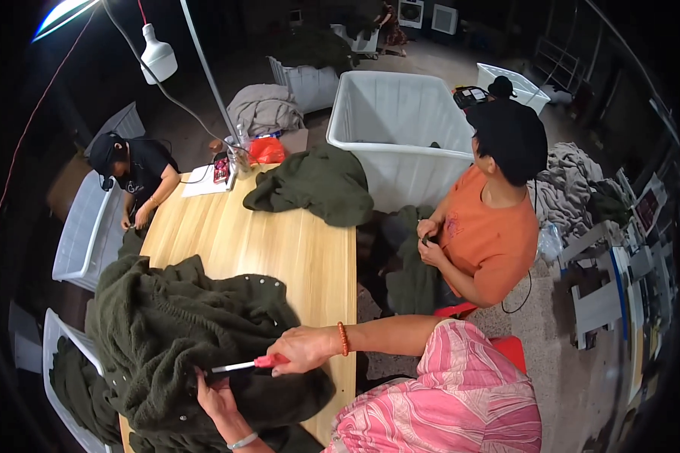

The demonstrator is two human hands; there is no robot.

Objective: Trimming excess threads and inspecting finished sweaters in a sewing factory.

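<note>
A dark green fleece garment (181, 325) lies bunched on the near end of the wooden table (279, 241). My left hand (215, 396) presses on the fleece and pinches a fold of it. My right hand (304, 351), with an orange bead bracelet at the wrist, grips a small tool with a pink handle and a thin metal tip (242, 365). The tip points left at the fold just above my left fingers. My pink patterned clothing fills the lower right.
A person in an orange top (485, 226) sits right of the table handling dark fabric. Another person in black (140, 177) sits at the far left. A second green garment (313, 185) lies at the far end. White bins (400, 124) stand around, one (68, 377) at my left.
</note>
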